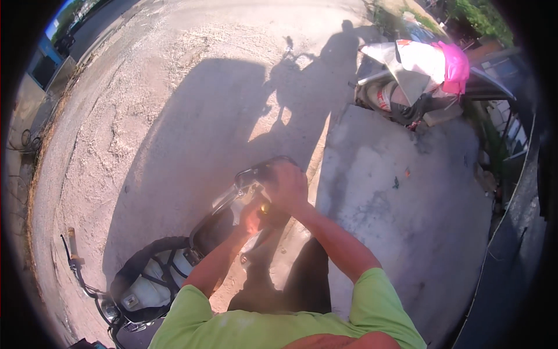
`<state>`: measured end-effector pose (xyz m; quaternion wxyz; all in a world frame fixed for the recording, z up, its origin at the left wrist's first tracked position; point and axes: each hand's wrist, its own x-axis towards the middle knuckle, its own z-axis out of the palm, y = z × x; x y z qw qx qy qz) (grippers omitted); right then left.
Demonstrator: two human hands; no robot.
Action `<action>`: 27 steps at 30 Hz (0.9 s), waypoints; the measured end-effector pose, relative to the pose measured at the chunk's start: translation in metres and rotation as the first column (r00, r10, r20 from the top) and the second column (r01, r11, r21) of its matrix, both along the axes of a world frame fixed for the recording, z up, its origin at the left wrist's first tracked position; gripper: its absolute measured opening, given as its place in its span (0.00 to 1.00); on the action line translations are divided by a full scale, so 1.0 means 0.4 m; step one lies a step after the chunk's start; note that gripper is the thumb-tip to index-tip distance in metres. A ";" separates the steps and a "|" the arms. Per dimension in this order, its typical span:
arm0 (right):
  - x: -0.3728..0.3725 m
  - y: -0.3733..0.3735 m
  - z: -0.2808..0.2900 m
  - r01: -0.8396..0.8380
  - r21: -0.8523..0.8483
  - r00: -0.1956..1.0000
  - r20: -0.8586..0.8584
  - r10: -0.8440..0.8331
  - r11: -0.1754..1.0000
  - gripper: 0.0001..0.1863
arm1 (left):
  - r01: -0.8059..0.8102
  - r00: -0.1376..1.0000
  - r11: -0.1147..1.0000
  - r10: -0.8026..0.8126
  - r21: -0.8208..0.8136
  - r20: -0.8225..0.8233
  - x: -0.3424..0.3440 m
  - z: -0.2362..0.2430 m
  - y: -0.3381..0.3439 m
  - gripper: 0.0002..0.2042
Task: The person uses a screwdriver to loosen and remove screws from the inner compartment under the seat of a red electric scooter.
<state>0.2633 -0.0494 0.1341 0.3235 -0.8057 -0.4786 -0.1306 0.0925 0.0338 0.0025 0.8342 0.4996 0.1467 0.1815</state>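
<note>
- A motorbike [174,262] is standing on dirt, low and left of centre.
- The left hand [251,218] is resting by its rear rack [244,180]; grip unclear.
- The right hand [286,187] is closing over the rack's end; steadying the bike there seems wise.

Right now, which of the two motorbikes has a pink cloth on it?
The far motorbike at upper right, parked and draped with a pink cloth. The near motorbike under the hands has none.
</note>
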 end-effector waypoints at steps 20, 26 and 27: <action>-0.121 -0.037 0.089 -0.423 -0.796 0.905 -0.348 0.243 0.434 0.20 | 0.139 0.967 0.519 0.114 0.843 -0.229 0.058 -0.032 -0.086 0.13; -0.094 -0.045 0.036 -0.481 -0.664 0.816 -0.100 0.570 0.572 0.19 | -0.132 0.968 0.459 0.250 0.879 0.015 0.063 -0.105 -0.100 0.17; -0.126 -0.039 0.088 -0.475 -0.660 0.839 -0.138 0.527 0.583 0.19 | -0.115 0.965 0.469 0.263 0.876 -0.014 0.043 -0.111 -0.084 0.17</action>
